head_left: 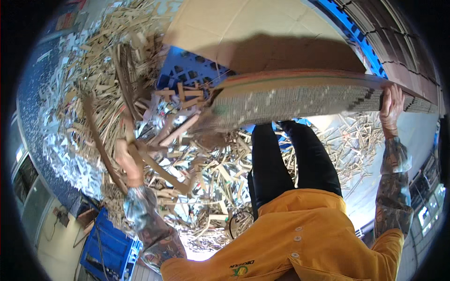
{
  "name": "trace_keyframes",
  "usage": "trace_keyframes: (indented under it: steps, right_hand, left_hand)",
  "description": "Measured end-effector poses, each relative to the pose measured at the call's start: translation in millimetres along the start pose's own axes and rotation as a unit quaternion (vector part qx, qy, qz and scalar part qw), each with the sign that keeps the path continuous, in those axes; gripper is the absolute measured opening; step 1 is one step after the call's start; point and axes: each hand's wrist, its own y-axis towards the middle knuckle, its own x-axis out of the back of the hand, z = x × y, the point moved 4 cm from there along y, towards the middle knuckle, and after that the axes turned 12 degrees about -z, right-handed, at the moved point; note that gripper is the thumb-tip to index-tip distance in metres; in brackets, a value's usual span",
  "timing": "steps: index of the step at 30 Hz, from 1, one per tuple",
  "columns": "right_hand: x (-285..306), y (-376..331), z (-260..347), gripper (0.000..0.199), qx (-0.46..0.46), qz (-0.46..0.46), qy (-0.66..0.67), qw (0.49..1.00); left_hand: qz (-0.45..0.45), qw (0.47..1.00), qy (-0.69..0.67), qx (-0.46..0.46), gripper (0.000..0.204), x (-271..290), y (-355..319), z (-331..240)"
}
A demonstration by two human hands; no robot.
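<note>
The left hand (127, 161) is clenched around a few long cardboard strips (140, 157) above the scrap heap (206, 187); they look light and limp. To the right, the thick stack of cardboard sheets (300, 96) spans the middle, probably heavy and stiff. The right hand (391, 105) grips its far right edge, fingers curled.

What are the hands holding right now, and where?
Right hand grips the cardboard sheet stack at its right end; left hand clutches loose cardboard strips.
</note>
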Motion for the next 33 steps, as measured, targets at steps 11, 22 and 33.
trace_keyframes:
  steps: [11,22,33]
  right_hand:
    - [-28.6,5.7,24.2,0.035,-0.069,0.005,0.086,0.994]
    - [-3.6,4.6,9.5,0.040,-0.034,0.109,0.076,0.991]
    - [8.7,24.1,21.4,0.104,0.059,0.129,0.121,0.983]
  left_hand:
    - [-0.061,0.858,0.468,0.201,0.068,114.4,-121.0,258.7]
    - [-0.043,0.762,-0.617,0.193,0.057,-66.2,28.9,-214.8]
    - [-0.060,0.731,-0.614,0.292,0.029,-96.2,84.6,-253.9]
